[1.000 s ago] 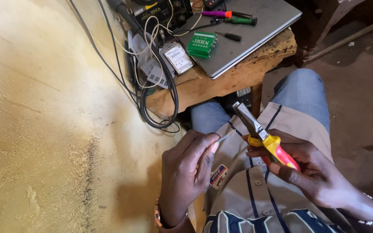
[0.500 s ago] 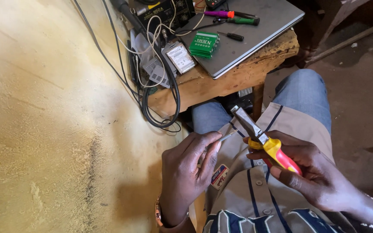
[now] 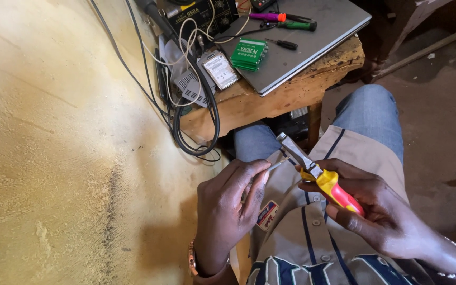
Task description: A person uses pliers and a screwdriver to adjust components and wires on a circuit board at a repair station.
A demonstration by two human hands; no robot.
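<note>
Both hands are at work over the lap, close together above a beige button-front shirt with navy stripes (image 3: 339, 232). Left hand (image 3: 228, 211) is curled, its thumb and forefinger pinching a thin pale wire (image 3: 276, 165) whose free end points toward the tool. Right hand (image 3: 376, 211) is wrapped around the red-and-yellow handles of steel-nosed pliers (image 3: 312, 171), fingers closed about the grips; the metal nose sits at the wire's tip, seemingly touching it, though whether the nose bites on the wire cannot be told. Compared with the views of a second and half a second ago, the arrangement is nearly unchanged: the pliers have kept the same slant and the wire end remains at the nose, with only a slight shift in framing. Judgement: the work on the wire end is continuing, not concluded. Beyond the knees stands a rough wooden bench (image 3: 270, 105) carrying a grey closed laptop (image 3: 317, 37), a green box (image 3: 250, 53), screwdrivers (image 3: 286, 21) and a tangle of black and white cables (image 3: 196, 105).
</note>
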